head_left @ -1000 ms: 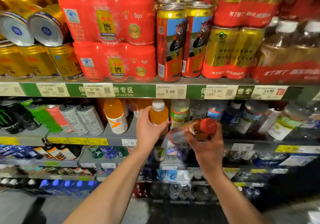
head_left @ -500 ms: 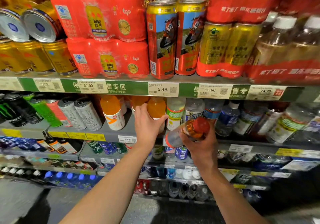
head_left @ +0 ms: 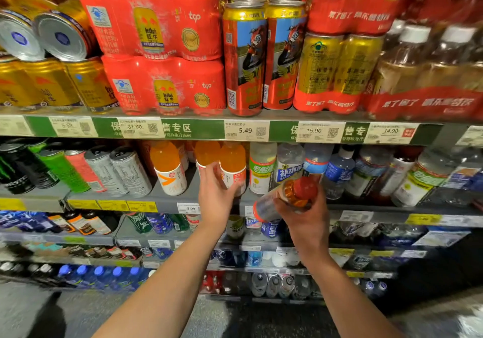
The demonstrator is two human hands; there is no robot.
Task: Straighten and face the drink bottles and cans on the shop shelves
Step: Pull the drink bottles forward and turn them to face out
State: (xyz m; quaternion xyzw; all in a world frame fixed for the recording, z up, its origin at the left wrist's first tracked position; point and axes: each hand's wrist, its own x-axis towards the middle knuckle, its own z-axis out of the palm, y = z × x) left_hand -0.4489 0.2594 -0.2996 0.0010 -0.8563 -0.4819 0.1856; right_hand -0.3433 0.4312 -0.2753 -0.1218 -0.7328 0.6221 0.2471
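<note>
On the second shelf [head_left: 167, 201] stand several orange drink bottles. My left hand [head_left: 214, 194] grips the lower part of one orange bottle [head_left: 232, 162], which stands upright beside another orange bottle [head_left: 206, 154]. A third orange bottle [head_left: 167, 167] with a white label stands further left. My right hand [head_left: 303, 217] holds a red-capped amber bottle [head_left: 287, 196] tilted on its side in front of the shelf edge, cap pointing up and right.
Tilted energy cans [head_left: 115, 170] lie left of the orange bottles. Clear water and electrolyte bottles [head_left: 287, 165] fill the right of the same shelf. Red can packs [head_left: 156, 18] and tall cans [head_left: 245, 58] stand on the top shelf. Lower shelves hold more bottles.
My left hand slid down from the orange bottle's cap to its lower body. My right hand with the red-capped bottle stayed in front of the shelf. The camera shifted slightly downward.
</note>
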